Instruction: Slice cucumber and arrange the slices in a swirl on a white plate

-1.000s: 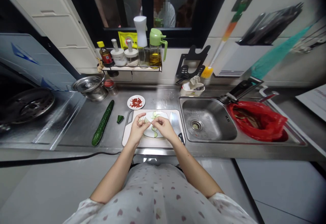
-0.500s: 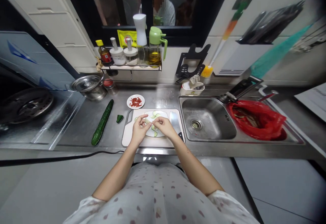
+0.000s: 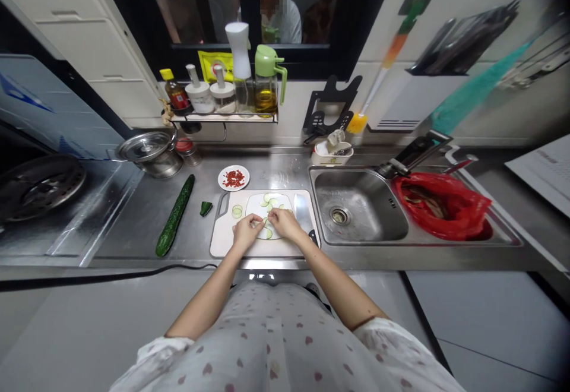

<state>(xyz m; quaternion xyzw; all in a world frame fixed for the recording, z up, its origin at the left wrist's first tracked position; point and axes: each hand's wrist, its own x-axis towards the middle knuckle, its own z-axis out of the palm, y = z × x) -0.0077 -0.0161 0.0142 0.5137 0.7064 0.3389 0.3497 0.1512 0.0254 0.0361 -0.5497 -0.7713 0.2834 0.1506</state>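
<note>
Thin cucumber slices (image 3: 268,234) lie on a white plate (image 3: 252,204), some grouped near its 12 o'clock edge and others near 6 o'clock, partly covered by the hands. Over the plate's 8 o'clock side is the left hand (image 3: 246,233), its thumb and index fingertips drawn close together; over the 4 o'clock side, the right hand (image 3: 285,224) has its fingertips bunched near the plate's middle. I can't tell whether either pinches a slice. The plate sits on a pale cutting board (image 3: 222,240), where a couple of loose slices (image 3: 237,211) overlap at 9 o'clock from the plate and a knife (image 3: 301,206) lies at 3. Off the board at 9 o'clock are a cut cucumber end (image 3: 205,208) and, farther out, a long cucumber (image 3: 176,217). Between 10 and 11 stands a small dish (image 3: 221,179) of red chopped pieces (image 3: 233,178); well beyond, at 10, a lidded steel pot (image 3: 162,166). At 3 o'clock, past the knife, come the sink (image 3: 365,205) and then a red bag (image 3: 454,217).
</note>
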